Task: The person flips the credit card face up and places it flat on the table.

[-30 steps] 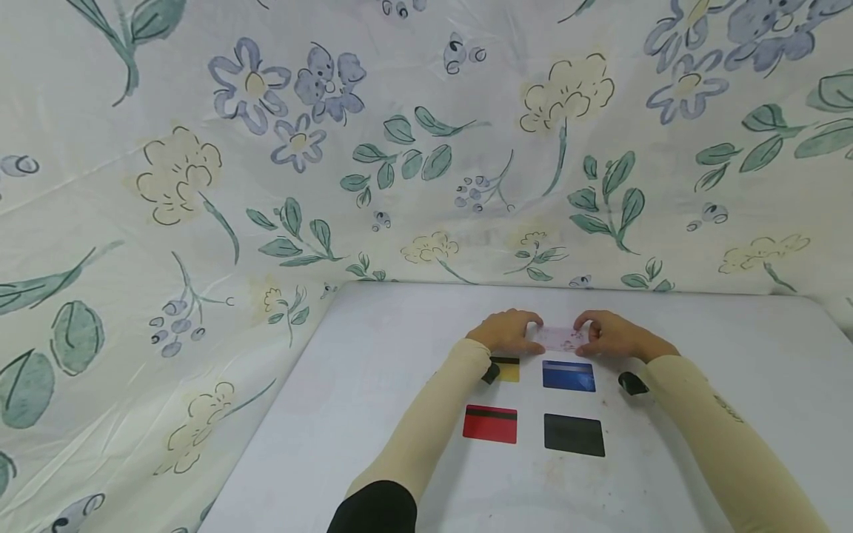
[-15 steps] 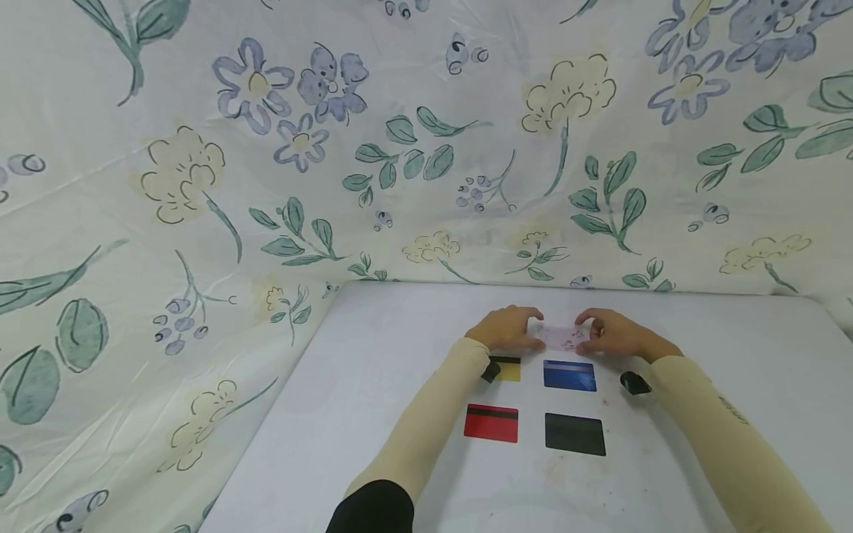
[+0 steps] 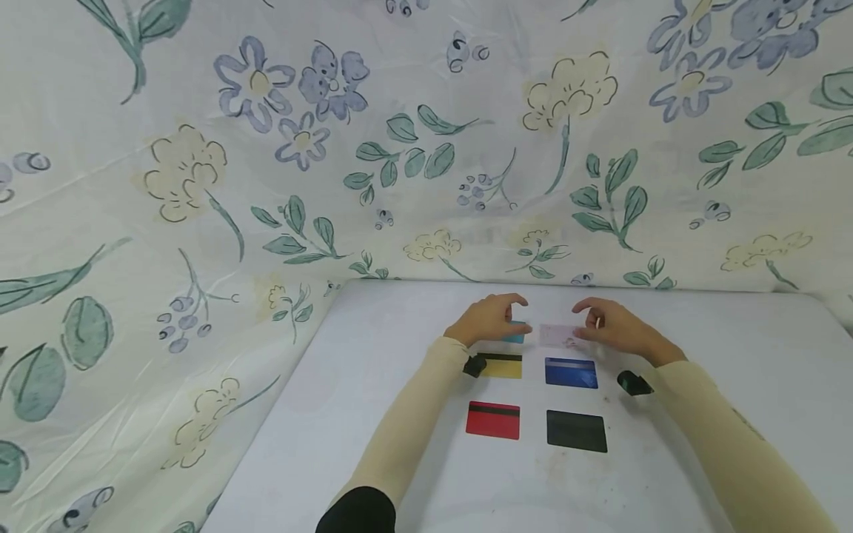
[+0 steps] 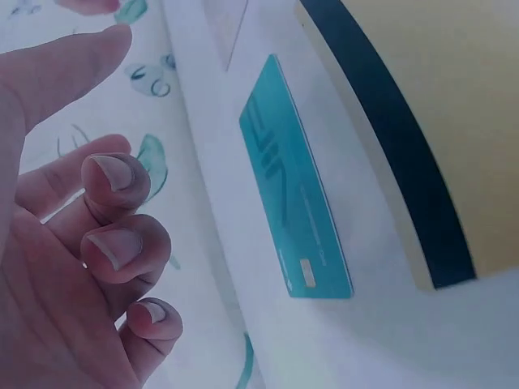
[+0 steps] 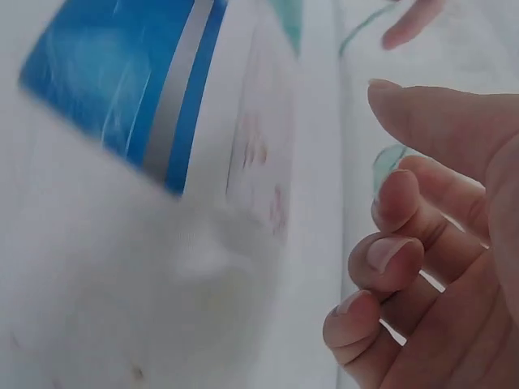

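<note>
A pale pink card (image 3: 557, 335) lies flat on the white table, in the back row of cards. My right hand (image 3: 616, 327) is raised beside its right edge, fingers loosely bent with nothing between them; in the right wrist view the thumb stands apart from the other fingers. My left hand (image 3: 489, 320) hovers over a teal card (image 4: 296, 194), which it partly covers in the head view, and it too holds nothing. Just in front of the hands lie a yellow card (image 3: 503, 366) with a black stripe and a blue card (image 3: 571, 373).
Nearer the front edge lie a red card (image 3: 493, 420) with a dark stripe and a black card (image 3: 576, 431). Floral cloth (image 3: 466, 148) hangs behind the white table (image 3: 373, 355) and along its left side.
Both hands have let go of the pink card and lifted off it. My left hand has moved left, uncovering part of the teal card and more of the yellow one.
</note>
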Available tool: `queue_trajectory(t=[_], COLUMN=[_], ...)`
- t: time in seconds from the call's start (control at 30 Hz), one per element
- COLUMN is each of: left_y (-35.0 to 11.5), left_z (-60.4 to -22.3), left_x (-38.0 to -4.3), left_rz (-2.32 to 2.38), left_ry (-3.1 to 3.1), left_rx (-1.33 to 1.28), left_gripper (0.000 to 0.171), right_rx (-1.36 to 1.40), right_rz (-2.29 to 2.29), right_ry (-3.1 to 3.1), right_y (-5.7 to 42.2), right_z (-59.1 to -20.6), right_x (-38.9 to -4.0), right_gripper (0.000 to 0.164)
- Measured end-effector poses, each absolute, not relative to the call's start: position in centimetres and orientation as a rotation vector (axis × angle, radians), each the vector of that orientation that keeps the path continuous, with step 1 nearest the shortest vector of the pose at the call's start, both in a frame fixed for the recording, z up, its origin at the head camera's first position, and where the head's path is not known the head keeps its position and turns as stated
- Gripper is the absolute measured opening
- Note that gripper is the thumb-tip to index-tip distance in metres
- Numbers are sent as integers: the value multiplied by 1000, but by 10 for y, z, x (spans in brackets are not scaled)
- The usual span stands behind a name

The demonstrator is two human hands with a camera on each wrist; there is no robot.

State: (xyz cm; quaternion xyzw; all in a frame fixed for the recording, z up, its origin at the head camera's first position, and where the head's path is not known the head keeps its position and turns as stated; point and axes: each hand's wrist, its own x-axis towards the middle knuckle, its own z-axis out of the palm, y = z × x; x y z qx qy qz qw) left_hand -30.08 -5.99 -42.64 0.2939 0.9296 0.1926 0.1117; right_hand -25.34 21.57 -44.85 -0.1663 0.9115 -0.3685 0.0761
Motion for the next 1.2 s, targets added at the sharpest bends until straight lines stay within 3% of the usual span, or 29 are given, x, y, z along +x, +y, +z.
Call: queue_trajectory(t=[1.2], left_y=[-121], left_z=[-439], left_x=[-257], left_rz=[726], left_ry=[2697], left_rx=[714], left_gripper=[62], right_rx=[-486], right_rz=[-1318], right_ry=[2732], right_y=[157], right_z=[-452], right_x=[-216], right_gripper=[45])
